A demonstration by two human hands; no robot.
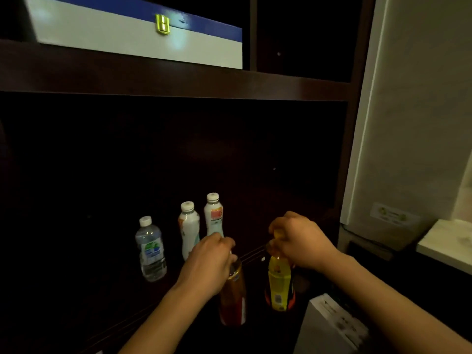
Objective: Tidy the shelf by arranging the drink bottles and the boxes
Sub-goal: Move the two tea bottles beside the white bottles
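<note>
On the dark lower shelf, my left hand grips the top of a brown drink bottle with a red label. My right hand grips the neck of a yellow drink bottle just to the right. Both bottles stand upright at the shelf's front. Behind them two white drink bottles stand side by side, and a clear water bottle stands to their left. A white box sits at the lower right under my right forearm.
A large white box with a blue band and a gold clasp lies on the upper shelf board. A pale wall panel and a white counter edge lie to the right of the shelf's side post.
</note>
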